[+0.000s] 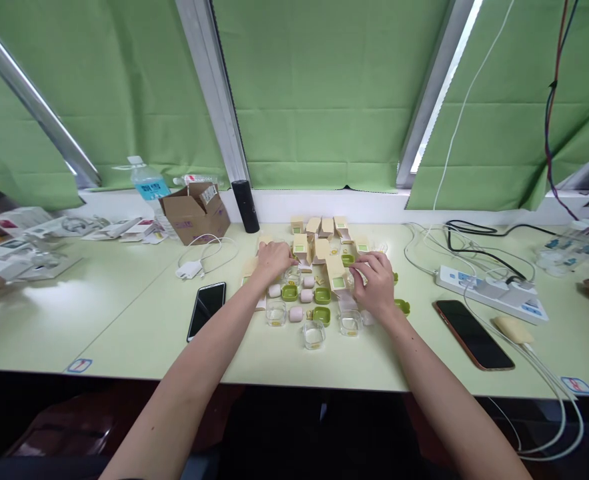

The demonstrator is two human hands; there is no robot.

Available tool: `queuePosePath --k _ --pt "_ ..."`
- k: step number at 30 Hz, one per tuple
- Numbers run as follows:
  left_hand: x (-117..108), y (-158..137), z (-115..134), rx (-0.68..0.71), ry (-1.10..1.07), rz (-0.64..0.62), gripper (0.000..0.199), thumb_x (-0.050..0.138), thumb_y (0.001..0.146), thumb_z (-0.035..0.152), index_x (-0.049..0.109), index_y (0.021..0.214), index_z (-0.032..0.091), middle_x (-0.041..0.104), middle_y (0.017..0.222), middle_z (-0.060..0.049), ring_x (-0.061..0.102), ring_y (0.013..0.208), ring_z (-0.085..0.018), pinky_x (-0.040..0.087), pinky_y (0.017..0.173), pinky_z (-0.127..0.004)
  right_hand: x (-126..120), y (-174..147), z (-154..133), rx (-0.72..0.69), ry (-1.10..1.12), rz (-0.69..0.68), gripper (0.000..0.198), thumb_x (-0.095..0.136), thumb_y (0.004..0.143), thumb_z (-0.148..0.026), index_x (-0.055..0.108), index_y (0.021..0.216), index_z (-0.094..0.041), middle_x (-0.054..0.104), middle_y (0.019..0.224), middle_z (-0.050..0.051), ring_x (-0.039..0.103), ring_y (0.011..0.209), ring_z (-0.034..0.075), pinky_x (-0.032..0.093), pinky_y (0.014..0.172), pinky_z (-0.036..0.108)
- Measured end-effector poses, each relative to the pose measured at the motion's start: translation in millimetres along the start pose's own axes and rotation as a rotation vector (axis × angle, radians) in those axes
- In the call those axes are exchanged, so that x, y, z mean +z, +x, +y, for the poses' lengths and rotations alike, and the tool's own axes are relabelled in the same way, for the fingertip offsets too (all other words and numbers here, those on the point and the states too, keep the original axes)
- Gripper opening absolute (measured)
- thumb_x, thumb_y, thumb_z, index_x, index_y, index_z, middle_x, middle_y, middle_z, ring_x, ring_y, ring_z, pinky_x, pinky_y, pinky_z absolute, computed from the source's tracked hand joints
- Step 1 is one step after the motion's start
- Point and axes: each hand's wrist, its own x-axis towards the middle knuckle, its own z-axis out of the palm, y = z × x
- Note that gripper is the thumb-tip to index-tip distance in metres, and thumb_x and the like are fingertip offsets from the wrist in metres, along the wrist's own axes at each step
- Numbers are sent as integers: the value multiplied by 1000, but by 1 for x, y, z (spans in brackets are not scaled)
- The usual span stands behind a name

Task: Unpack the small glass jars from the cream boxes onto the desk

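Observation:
My left hand (273,260) reaches in among small parts on the table, its fingers curled down beside a clear square container (292,274). What its fingertips hold, if anything, is hidden. On the other side, my right hand (375,283) has bent fingers drawn together next to an open cream carton (338,275); whatever lies between them is too small to make out. Between and in front of my hands are several green square lids (322,296), pale pink cylindrical pieces (296,314) and clear containers (314,334). More small cartons (327,227) stand behind.
To the left lie a phone (207,311), a white charger (189,269) and a cardboard box (195,213). A black cylinder (245,206) stands by the wall. On the right are another phone (473,335), a power strip (491,294) and loose cables. Other people's hands show at both edges.

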Motion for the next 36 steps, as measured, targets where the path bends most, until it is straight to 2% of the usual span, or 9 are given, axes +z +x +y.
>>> queuePosePath --k 6,12,18,23,26,30,33,36 --pt "10 4 7 -35 30 9 24 78 81 45 82 81 22 78 101 -15 50 127 -42 36 102 -49 0 1 -1 -24 4 1 16 64 89 -9 70 89 -24 71 92 7 57 98 27 54 83 45" --pt "16 8 13 -40 24 -2 26 76 81 45 81 81 20 75 102 -17 47 126 -43 36 100 -48 -1 1 -2 -30 -6 -6 15 64 90 -9 70 89 -24 71 92 7 57 99 27 53 85 44" --pt "22 9 11 -9 -6 7 26 74 81 44 78 73 20 74 96 -18 47 125 -44 37 100 -51 -2 2 -3 -24 -2 -15 15 64 90 -10 71 89 -24 71 93 8 57 99 27 53 86 45" --pt "13 4 2 3 -65 38 36 68 86 48 74 63 21 73 84 -17 50 120 -43 41 97 -51 -2 1 -3 10 6 -20 16 64 90 -11 72 89 -25 71 93 7 59 101 28 53 88 48" --pt "2 0 -8 -16 -96 111 33 64 90 45 78 70 21 74 86 -17 50 121 -42 41 96 -50 -2 1 -4 12 -7 -8 15 64 90 -11 72 89 -25 71 93 7 59 102 29 54 86 47" --pt "-6 -11 -22 -22 -140 186 23 64 89 34 84 89 23 76 96 -16 49 120 -41 40 94 -50 -3 2 -4 9 -18 1 15 64 89 -11 72 88 -24 72 94 7 60 101 29 54 85 46" --pt "-4 -25 -29 32 -197 223 22 63 88 29 84 91 24 76 98 -15 50 118 -41 40 95 -51 -3 2 -3 7 -13 14 15 64 90 -11 72 88 -24 72 93 7 59 100 28 53 84 45" --pt "-2 -51 -29 138 -245 254 24 60 91 28 84 92 23 76 105 -14 49 116 -38 39 98 -52 -3 2 -3 34 -1 9 15 64 90 -12 72 88 -24 72 92 8 59 101 29 52 85 46"
